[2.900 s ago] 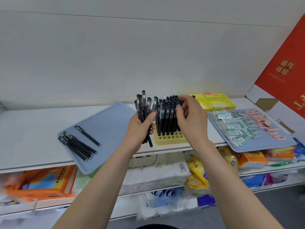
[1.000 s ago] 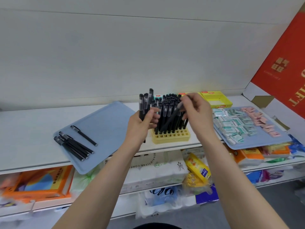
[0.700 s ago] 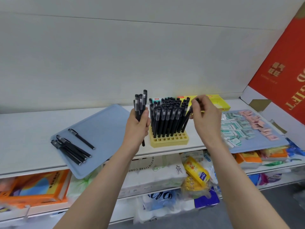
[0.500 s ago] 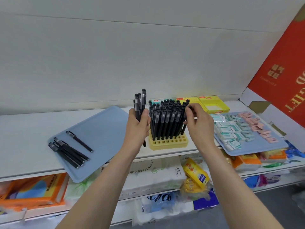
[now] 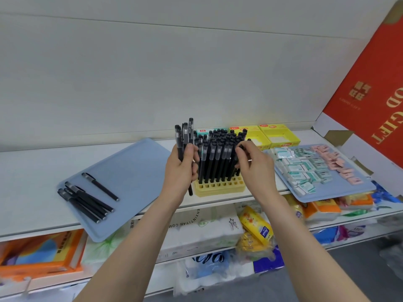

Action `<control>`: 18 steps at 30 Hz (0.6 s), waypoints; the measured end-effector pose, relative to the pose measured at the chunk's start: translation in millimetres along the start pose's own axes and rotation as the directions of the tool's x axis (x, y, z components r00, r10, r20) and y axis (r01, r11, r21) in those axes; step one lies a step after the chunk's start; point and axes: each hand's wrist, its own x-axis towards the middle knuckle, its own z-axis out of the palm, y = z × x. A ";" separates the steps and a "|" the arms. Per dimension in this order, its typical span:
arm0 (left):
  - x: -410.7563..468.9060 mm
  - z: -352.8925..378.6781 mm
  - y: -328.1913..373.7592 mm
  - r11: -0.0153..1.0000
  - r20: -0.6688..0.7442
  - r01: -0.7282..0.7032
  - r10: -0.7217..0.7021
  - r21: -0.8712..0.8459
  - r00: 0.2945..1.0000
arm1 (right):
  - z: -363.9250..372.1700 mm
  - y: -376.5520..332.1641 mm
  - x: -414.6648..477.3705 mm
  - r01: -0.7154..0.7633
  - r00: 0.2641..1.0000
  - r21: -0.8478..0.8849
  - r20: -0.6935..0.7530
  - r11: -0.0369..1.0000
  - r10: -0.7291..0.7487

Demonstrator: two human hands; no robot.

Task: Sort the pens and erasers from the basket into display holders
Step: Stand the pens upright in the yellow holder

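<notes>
At shelf [image 5: 32, 171] front edge, yellow holder [image 5: 219, 188] packed with upright black pens [image 5: 216, 158]. Just left of it, left hand [image 5: 182, 168] gripping pen bundle [image 5: 185, 136] upright. At holder's right side, right hand [image 5: 255, 164] pinching top of standing pen [image 5: 239, 147]. Toward shelf's left end, blue tray [image 5: 130, 171] with loose pens [image 5: 85, 199]. Toward right end, second tray [image 5: 359, 188] with erasers [image 5: 301, 171].

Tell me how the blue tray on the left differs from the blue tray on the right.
The left tray carries only a few black pens, bunched near its left corner, with most of its surface bare; the right tray is crowded with small erasers, white-green and pink. The left tray sits skewed, one corner jutting past the shelf edge; the right tray overhangs along its front. Both are flat, pale blue, and lie on the same shelf.
</notes>
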 end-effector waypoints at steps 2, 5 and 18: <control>-0.8 1.3 0.8 1.000 0.021 0.008 -0.007 -0.021 1.000 | -0.5 0.3 3.2 -0.007 1.000 -0.015 -0.002 1.000 0.007; -2.7 1.8 1.3 0.999 0.050 -0.008 0.006 0.043 0.999 | -3.4 -4.5 7.9 0.020 0.999 -0.057 -0.031 0.998 -0.022; -11.8 17.2 -4.2 0.991 0.183 -0.007 -0.018 0.133 0.983 | -18.9 -40.9 12.3 -0.189 0.980 0.501 0.047 0.845 0.192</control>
